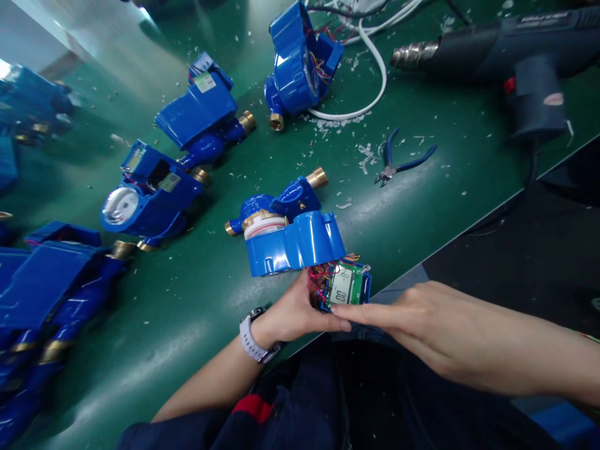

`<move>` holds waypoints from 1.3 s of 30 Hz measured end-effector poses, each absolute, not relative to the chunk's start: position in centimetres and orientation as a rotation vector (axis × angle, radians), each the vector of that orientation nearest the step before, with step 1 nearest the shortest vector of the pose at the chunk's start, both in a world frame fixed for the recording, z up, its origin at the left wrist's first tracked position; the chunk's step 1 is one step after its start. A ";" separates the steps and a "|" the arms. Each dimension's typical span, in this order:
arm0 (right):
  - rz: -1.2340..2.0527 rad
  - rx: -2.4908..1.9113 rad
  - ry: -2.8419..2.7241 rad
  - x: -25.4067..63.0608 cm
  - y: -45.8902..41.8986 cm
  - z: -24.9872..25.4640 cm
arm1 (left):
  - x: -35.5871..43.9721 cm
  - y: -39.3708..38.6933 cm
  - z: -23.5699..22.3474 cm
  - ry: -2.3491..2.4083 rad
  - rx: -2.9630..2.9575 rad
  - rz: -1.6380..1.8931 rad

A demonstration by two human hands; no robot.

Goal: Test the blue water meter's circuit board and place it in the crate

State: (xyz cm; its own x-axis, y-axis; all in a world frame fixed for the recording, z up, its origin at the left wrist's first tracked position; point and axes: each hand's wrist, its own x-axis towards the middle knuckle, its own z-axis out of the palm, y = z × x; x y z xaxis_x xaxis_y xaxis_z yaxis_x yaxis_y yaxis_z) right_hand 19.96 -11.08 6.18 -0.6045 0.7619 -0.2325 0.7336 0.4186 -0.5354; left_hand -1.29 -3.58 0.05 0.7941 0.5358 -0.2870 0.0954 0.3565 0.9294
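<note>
Green and crowded with wires, a circuit board is sitting in the left hand, close to the near edge of the bench, with its small grey screen facing up. The left thumb is lying along the near side while the other fingers are mostly hiding beneath the board, so their exact grip is hard to see. The right hand is pointing — its index finger is stretching out straight, its tip touching the board's near edge just below the screen; the thumb is not showing, so I cannot tell how wide it is standing from the fingers. Just beyond the board, a blue water meter with brass ends is lying on the bench. A pale-strapped watch is circling the left wrist. Blue-handled cutters are lying open farther off, among white scraps, and a heat gun is resting beyond them — near a white cord. More blue meters are lying toward the left and far side.
</note>
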 end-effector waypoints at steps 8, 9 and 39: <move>1.047 -1.352 -2.634 20.1 -10.1 7.4 | -1.4 -3.6 0.8 0.606 1.206 0.260; 1.027 -1.362 -2.636 20.1 -10.2 7.4 | -1.4 -3.7 0.7 0.612 1.226 0.267; 1.339 -1.701 -1.835 17.4 -14.9 5.6 | -1.5 -5.1 -0.7 0.720 1.325 0.440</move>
State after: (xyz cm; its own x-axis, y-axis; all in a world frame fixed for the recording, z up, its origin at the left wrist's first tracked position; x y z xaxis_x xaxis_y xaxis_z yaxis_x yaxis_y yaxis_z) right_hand 17.36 -14.88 5.59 -0.2522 0.8986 -0.3590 0.6161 -0.1369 -0.7756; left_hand -1.49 -5.11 -0.73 0.7112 0.6670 -0.2220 0.1066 0.2098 0.9719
